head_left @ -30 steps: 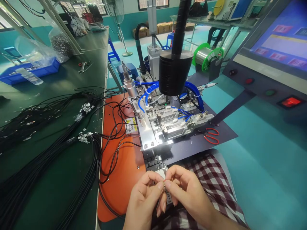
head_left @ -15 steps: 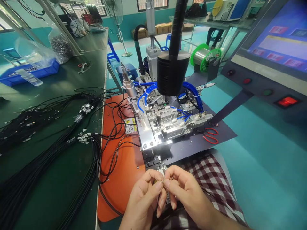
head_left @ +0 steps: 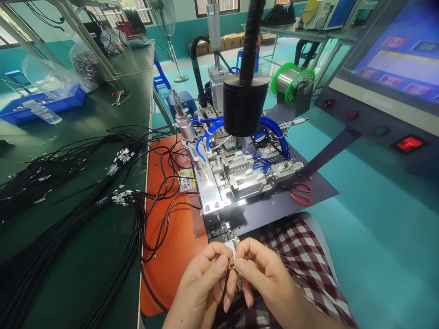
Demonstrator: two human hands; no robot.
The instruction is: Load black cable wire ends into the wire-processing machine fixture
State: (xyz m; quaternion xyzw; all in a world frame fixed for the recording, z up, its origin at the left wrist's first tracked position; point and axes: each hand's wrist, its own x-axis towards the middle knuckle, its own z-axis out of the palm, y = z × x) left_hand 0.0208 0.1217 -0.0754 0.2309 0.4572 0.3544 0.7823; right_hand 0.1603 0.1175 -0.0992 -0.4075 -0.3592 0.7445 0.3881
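Low in the middle of the head view, my two hands meet fingertip to fingertip. My left hand (head_left: 203,278) is closed on a black cable (head_left: 225,284), which hangs down past its fingers. Thin red and green wires (head_left: 231,263) come out of the cable's end between the fingertips. Thumb and forefinger of my right hand (head_left: 265,269) pinch at these wires; the fingers hide their tips. Just beyond stands a metal machine (head_left: 240,178) with blue air tubes, its lower front part partly covered by my hands.
Bundles of black cables (head_left: 68,228) with shiny ends lie on the green bench at left, some crossing the orange board (head_left: 171,274). Red-handled pliers (head_left: 302,193) rest on the dark machine base. A control screen (head_left: 404,59) stands at right, a wire spool (head_left: 291,82) behind.
The black cable and its red and green wires now show between my hands, where the fingers hid most of them before. My hands have shifted only slightly.
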